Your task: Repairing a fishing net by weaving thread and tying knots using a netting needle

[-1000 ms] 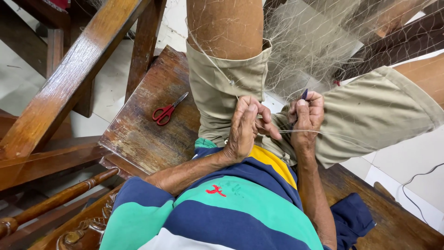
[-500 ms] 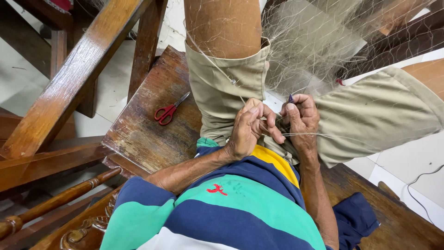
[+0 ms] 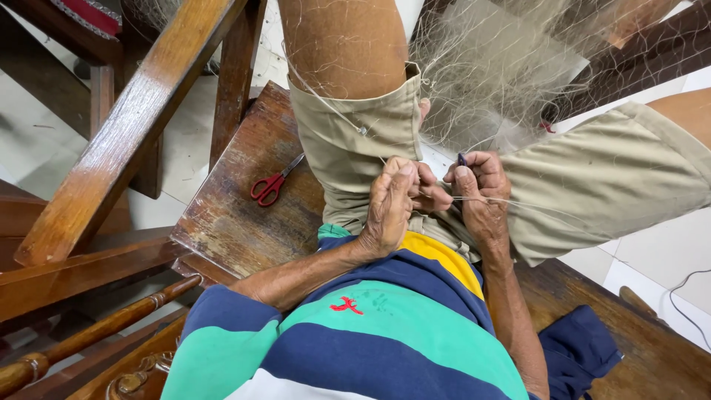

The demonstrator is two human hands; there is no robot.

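Fishing net (image 3: 503, 74), pale & fine-meshed, was bunched between the person's knees and draped over lap, just above both hands. A thin line (image 3: 518, 204) ran taut from between the hands out to the right, across the khaki shorts (image 3: 607, 185).

Left hand (image 3: 389, 204) was curled w/ fingers pressed together, fingertips pinching the net strand at the middle, thumb side up. Right hand (image 3: 478, 196) sat just beside it, nearly touching; its fingers were closed round a small dark tool (image 3: 462, 158) whose tip poked up above the knuckles, prob. a netting needle, too small to tell for sure. The line passed thru that hand's pinch too.

Both hands rested over the lap, between the two thighs. Person wore a striped shirt (image 3: 355, 341), navy/green/yellow w/ a small red mark on chest.

Seat was a worn dark wooden bench (image 3: 237, 215). Red-handled scissors (image 3: 272, 185) lay flat on it, left of the left thigh, well apart from the hands, blades pointing up-right toward the shorts. A navy cloth (image 3: 581, 352) lay on the bench by the right elbow. Wooden rails (image 3: 126, 141) slanted across the left side over a pale tiled floor (image 3: 29, 133).
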